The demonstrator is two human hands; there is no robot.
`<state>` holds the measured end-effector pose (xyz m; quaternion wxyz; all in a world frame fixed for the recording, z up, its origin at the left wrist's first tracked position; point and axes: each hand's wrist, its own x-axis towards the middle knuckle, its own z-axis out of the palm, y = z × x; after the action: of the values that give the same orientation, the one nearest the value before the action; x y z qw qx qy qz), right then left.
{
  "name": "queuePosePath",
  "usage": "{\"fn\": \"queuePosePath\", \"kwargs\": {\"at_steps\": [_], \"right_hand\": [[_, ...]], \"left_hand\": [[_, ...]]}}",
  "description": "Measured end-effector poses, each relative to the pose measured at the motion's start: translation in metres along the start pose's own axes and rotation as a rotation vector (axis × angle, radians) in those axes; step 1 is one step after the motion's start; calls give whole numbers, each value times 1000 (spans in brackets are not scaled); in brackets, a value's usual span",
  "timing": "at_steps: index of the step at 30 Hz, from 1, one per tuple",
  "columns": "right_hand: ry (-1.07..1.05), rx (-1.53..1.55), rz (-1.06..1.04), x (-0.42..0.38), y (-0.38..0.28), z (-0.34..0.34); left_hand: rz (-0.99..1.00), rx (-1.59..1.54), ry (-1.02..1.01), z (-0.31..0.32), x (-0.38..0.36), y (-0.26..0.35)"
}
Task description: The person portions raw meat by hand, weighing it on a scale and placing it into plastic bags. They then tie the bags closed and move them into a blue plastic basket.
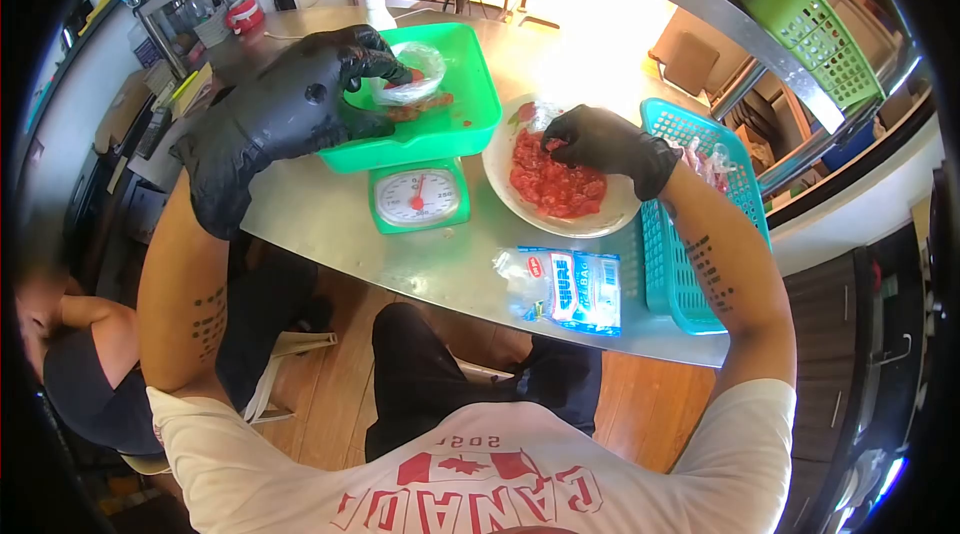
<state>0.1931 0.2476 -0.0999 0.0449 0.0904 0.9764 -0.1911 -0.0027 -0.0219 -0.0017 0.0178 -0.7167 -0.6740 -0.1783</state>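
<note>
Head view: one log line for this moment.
left hand: holds plastic bag at green tray | right hand: touches red meat on dish | scale: under tray | basket: right of dish

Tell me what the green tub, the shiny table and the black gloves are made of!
The green tub looks like smooth, slightly glossy plastic: one even color, rounded corners. The table is probably steel, because its gray top gives back light in blurry streaks. The black gloves seem thin and rubbery, creased near the wrists; I can't tell which rubber.
</note>
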Motion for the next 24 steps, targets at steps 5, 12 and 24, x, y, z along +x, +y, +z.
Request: {"fn": "queuePosePath", "kwargs": {"at_steps": [5,12,24], "right_hand": [[55,253,38,2,9,-3],[56,-133,-148,-8,6,28],[200,-135,-129,-4,0,15]], "left_hand": [[3,47,34,7,3,-13],[58,35,56,8,5,-13],[-86,-45,27,1,6,1]]}}
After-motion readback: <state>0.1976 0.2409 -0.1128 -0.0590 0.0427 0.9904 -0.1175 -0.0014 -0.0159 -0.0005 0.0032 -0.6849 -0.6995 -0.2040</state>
